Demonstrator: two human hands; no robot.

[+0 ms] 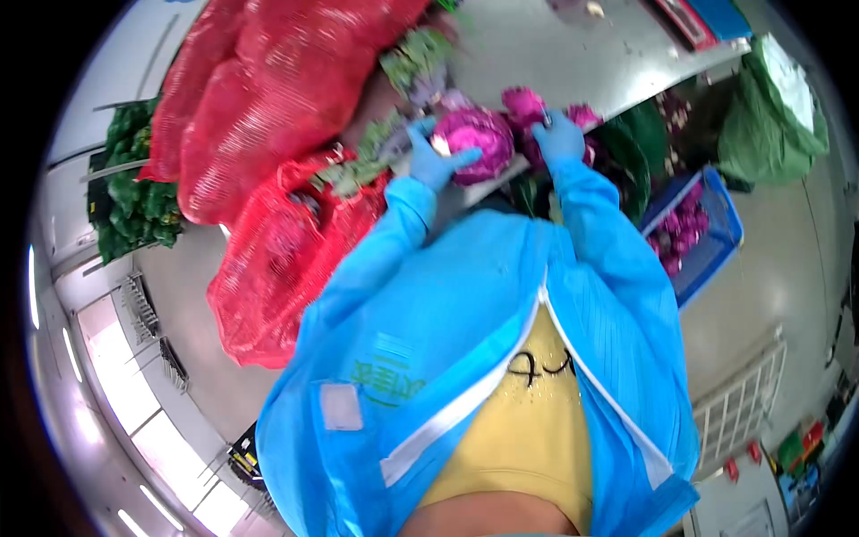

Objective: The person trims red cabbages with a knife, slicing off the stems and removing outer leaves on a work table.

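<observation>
My left hand (433, 165), in a blue glove, grips the left side of a round red cabbage (483, 143) at the near edge of the metal table. The cabbage's pale cut stem faces that hand. To the right of the cabbage, my gloved right hand (560, 140) is closed around purple cabbage leaves (523, 106) that show on both sides of it. Its fingertips are partly hidden. Loose green-grey outer leaves (418, 67) lie on the table beyond my left hand.
Full red mesh sacks (286, 98) stand on the left, and another red mesh sack (277, 259) hangs open at the table's near edge. On the right are a dark green bin (637, 148), a blue crate (716, 210) of purple pieces and a green bag (769, 130).
</observation>
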